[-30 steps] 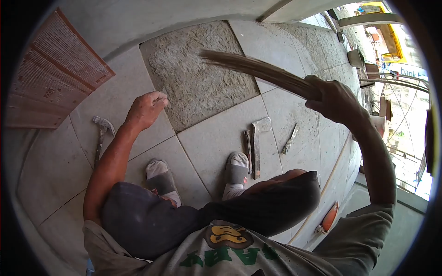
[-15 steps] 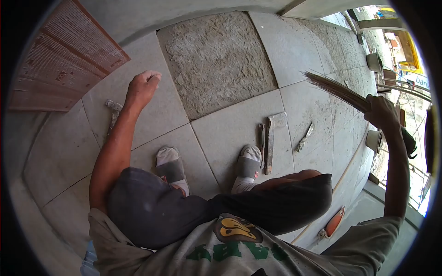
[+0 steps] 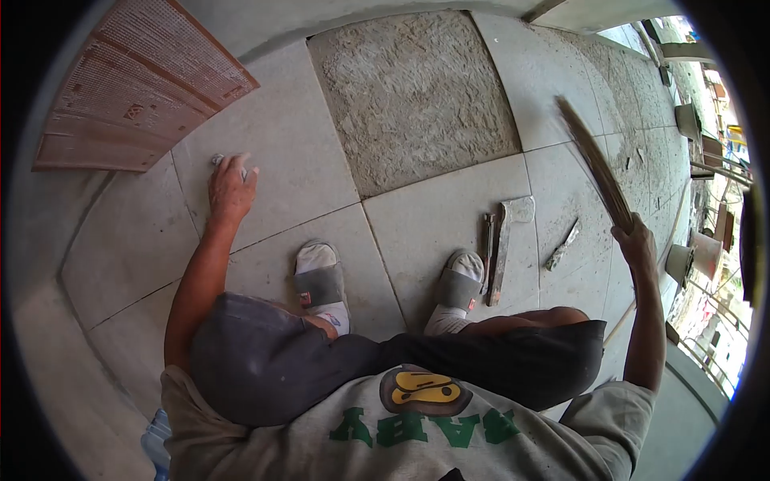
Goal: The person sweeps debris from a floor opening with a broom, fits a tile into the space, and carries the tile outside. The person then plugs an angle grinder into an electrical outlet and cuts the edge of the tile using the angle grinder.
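Note:
My right hand (image 3: 636,242) grips a stick broom (image 3: 597,164) by its bound end, the bristles pointing up and slightly blurred over the floor tiles. On the left, my left hand (image 3: 231,191) reaches low over the tiles with its fingers apart. A mortar-caked tool (image 3: 216,159) lies at those fingertips, mostly hidden by the hand; I cannot tell whether they touch it. Between the hands, a square of rough mortar (image 3: 417,104) shows among the laid grey tiles (image 3: 445,212).
A reddish-brown ribbed tile (image 3: 136,92) leans at the left wall. Near my right foot lie a long-handled tool with a pale flat head (image 3: 501,248), a slim dark metal tool (image 3: 487,240) and a mortar-stained blade (image 3: 564,244). Buckets (image 3: 680,263) stand at the right edge.
My left hand has opened from a loose fist and moved down and left to the mortar-caked tool. My right hand has lowered inward, swinging the broom more upright in view.

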Demonstrator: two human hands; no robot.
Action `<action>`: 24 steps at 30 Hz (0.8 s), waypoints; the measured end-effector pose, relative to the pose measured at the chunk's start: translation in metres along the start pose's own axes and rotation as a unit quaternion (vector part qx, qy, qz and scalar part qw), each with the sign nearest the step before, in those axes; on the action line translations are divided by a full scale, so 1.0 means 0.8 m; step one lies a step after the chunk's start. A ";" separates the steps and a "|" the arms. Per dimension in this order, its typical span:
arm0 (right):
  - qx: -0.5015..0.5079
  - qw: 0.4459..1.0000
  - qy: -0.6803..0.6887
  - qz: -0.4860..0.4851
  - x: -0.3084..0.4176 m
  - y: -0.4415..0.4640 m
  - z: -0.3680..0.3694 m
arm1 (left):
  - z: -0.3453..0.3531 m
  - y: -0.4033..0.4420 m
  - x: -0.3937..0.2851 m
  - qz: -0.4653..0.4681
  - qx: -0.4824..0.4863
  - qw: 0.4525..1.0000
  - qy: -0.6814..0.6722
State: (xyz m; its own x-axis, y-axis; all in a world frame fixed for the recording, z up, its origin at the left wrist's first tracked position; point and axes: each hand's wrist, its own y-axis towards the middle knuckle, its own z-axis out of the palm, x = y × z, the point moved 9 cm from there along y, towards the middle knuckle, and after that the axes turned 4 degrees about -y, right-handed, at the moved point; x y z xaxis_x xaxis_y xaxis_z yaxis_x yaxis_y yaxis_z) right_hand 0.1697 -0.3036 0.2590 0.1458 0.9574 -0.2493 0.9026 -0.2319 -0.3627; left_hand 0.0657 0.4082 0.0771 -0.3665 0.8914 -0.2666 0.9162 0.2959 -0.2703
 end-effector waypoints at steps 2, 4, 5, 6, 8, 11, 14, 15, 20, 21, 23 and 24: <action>-0.089 0.991 0.081 0.060 -0.113 0.004 0.053 | 0.009 -0.018 0.024 -0.009 -0.052 0.998 0.025; -0.033 0.941 0.256 0.219 -0.145 -0.039 0.120 | 0.010 -0.039 0.040 -0.009 -0.102 0.993 0.055; -0.054 0.932 0.255 0.254 -0.164 -0.055 0.166 | 0.015 -0.048 0.051 -0.051 -0.101 0.992 0.055; -0.100 0.942 0.192 0.257 -0.182 -0.068 0.217 | 0.024 -0.055 0.058 -0.091 -0.101 0.990 0.049; -0.075 0.934 0.182 0.297 -0.167 -0.111 0.308 | 0.040 -0.063 0.082 -0.115 -0.093 0.988 0.048; 0.031 0.926 0.127 0.355 -0.133 -0.146 0.393 | 0.038 -0.063 0.113 -0.161 -0.035 0.982 0.088; -0.171 0.962 -0.008 0.214 -0.053 -0.143 0.346 | 0.043 -0.064 0.144 -0.149 -0.038 0.983 0.102; -0.224 0.968 -0.004 0.111 -0.008 -0.128 0.304 | 0.045 -0.057 0.152 -0.144 -0.039 0.983 0.103; 0.022 0.980 0.191 -0.046 0.177 -0.085 0.274 | 0.040 -0.063 0.145 -0.148 -0.005 0.984 0.100; 0.003 0.983 0.167 -0.072 0.197 -0.084 0.276 | 0.042 -0.068 0.148 -0.143 -0.013 0.985 0.100; -0.012 0.980 0.172 -0.101 0.211 -0.088 0.281 | 0.050 -0.087 0.157 -0.144 -0.023 0.984 0.099; -0.008 0.975 0.199 -0.101 0.205 -0.083 0.280 | 0.050 -0.093 0.158 -0.146 -0.028 0.984 0.095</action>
State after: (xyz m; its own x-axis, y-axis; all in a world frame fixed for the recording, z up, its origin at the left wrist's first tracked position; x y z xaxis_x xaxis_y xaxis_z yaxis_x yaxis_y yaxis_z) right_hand 0.0426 -0.1696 0.0411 0.1082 0.9747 0.1957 0.9347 -0.0326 -0.3541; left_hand -0.0552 0.4854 0.0264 -0.5827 0.8126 -0.0056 0.7864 0.5622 -0.2559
